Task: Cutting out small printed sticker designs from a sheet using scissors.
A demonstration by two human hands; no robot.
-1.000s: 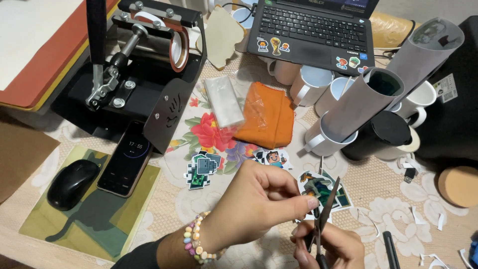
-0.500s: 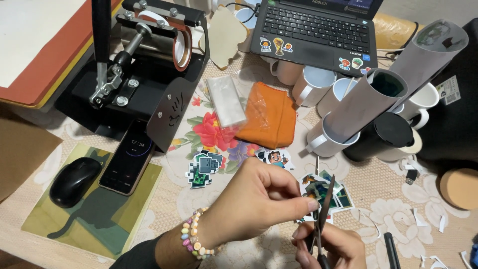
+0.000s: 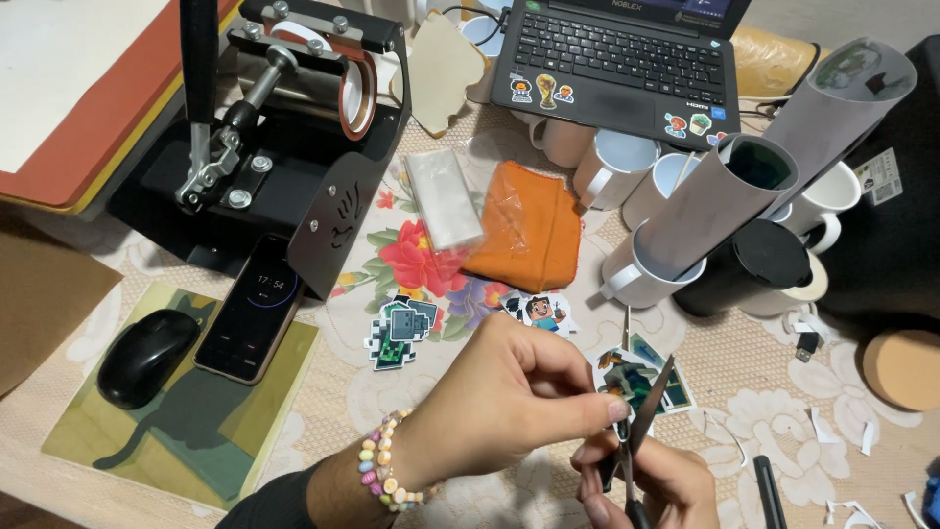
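Observation:
My left hand (image 3: 499, 402), with a bead bracelet on the wrist, pinches a small printed sticker (image 3: 636, 377) between thumb and fingertips, low in the middle of the head view. My right hand (image 3: 656, 485) is just below it at the bottom edge and grips a pair of dark scissors (image 3: 648, 407). The blades point up and right across the sticker's edge. Both hands nearly touch. A green pixel-style sticker (image 3: 397, 333) and a cartoon-figure sticker (image 3: 539, 313) lie cut out on the tablecloth above my left hand.
A black mug press (image 3: 284, 127) stands top left, with a phone (image 3: 250, 318) and mouse (image 3: 147, 358) on a green mat. An orange pouch (image 3: 524, 235), a laptop (image 3: 627, 59), white mugs (image 3: 627, 167), grey rolls (image 3: 725, 201), a cork coaster (image 3: 906, 367) and paper scraps (image 3: 822, 431) crowd the right.
Both hands stay in almost the same spot. The scissors have shifted slightly up and right along the sticker.

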